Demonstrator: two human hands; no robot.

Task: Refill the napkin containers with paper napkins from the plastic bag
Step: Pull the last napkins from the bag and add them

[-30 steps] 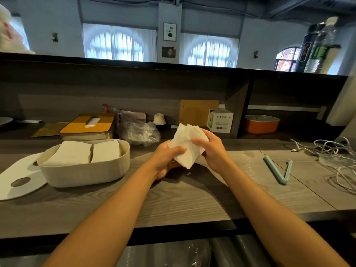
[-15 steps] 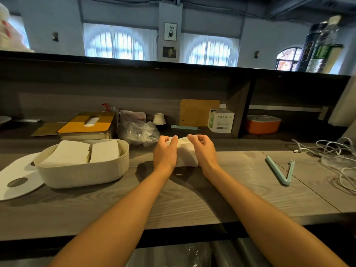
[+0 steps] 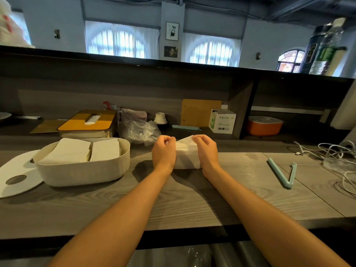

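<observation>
A stack of white paper napkins point(image 3: 186, 154) stands on the grey wooden counter between my hands. My left hand point(image 3: 164, 152) grips its left side with curled fingers, and my right hand point(image 3: 205, 151) grips its right side the same way. To the left sits an open white oval napkin container point(image 3: 82, 170) holding two piles of napkins. Its flat white lid point(image 3: 15, 175) lies beside it. A crumpled clear plastic bag point(image 3: 137, 130) rests behind my left hand.
A yellow-lidded napkin box point(image 3: 87, 123) sits at the back left, an orange container point(image 3: 264, 125) in the right shelf bay. A white carton point(image 3: 222, 121) and brown board stand behind. A teal bag clip point(image 3: 282, 173) and tangled white cables point(image 3: 339, 157) lie right.
The napkin stack was held up in the air a second ago; both hands have lowered it onto the counter and now hold it by its sides.
</observation>
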